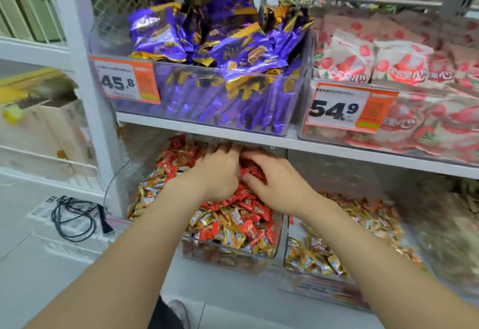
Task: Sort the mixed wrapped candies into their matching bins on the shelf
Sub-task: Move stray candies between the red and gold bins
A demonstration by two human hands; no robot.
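Observation:
A clear bin (228,256) on the lower shelf holds mixed red candies (248,227) and gold candies (147,193). Both my hands reach deep into its back part. My left hand (220,170) lies palm down on the heap with fingers curled into the red wrappers. Right beside it, my right hand (269,178) has its fingers bent around red candies. What sits inside either palm is hidden. To the right stands a second clear bin (318,276) filled with gold candies only.
The upper shelf carries a bin of purple wrapped packs (207,43) with a 45.8 price tag and a bin of pink-white packs (388,64) tagged 54.9. The shelf board (233,134) hangs just above my hands. A black cable (75,214) lies on the floor at left.

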